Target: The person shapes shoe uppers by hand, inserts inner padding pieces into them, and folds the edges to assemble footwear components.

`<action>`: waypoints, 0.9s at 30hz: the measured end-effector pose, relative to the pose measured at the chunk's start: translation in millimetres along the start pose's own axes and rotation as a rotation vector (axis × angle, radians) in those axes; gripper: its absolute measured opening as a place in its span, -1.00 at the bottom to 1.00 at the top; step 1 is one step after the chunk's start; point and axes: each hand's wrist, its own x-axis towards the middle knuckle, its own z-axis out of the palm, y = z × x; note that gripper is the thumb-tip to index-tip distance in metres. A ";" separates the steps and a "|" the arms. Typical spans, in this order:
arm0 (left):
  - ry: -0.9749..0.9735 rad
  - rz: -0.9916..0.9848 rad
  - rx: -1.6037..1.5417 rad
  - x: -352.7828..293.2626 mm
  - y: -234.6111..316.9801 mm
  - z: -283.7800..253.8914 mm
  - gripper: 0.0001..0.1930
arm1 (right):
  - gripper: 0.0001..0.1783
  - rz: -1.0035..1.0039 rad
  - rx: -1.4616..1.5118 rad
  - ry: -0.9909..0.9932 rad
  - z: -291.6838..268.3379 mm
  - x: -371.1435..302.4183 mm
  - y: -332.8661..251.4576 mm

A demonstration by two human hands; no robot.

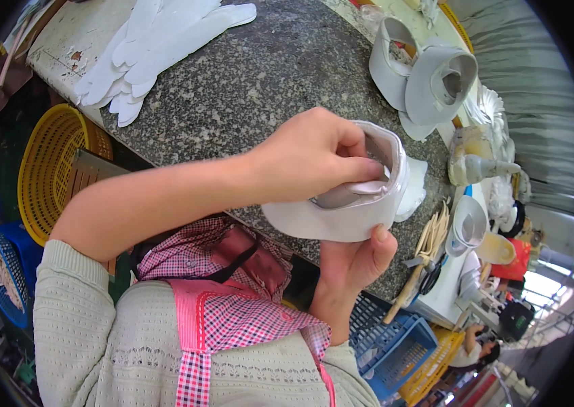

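A white shoe upper (341, 224) is held up over the speckled stone worktop, its collar opening facing up. My left hand (314, 152) reaches over it, fingers curled into the opening and pinching the inner edge. Under the upper, my right hand (354, 261) supports it with the thumb against its lower side; some fingers are hidden beneath it. Behind it on the worktop lies a white piece (412, 190), partly covered. Farther right stand other white shoe uppers (439, 78). Flat white sole-shaped pieces (165, 41) lie fanned out at the far left.
Along the right edge are a bundle of thin wooden sticks (432, 234), a wooden-handled brush (405, 292), a white cup (468, 220) and a plastic bottle (480, 168). Yellow (46, 169) and blue baskets (395, 353) flank the worktop. A person (473, 349) sits at back right.
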 end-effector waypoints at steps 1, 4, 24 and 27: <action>0.107 0.049 0.022 -0.9 -3.3 3.9 -0.85 | -0.25 0.009 -0.016 -0.018 -2.8 -0.8 1.6; 0.221 0.130 -0.053 -1.4 -13.2 13.3 -0.87 | -0.20 0.039 0.007 -0.060 -6.4 -1.1 4.5; 0.446 0.777 0.413 -29.0 -23.9 24.8 -0.64 | -0.30 -0.051 0.099 -0.215 -20.7 3.1 20.8; 0.354 0.584 0.311 -32.9 -17.3 20.9 -0.72 | -0.42 -0.370 -0.294 -0.174 -24.2 6.3 25.5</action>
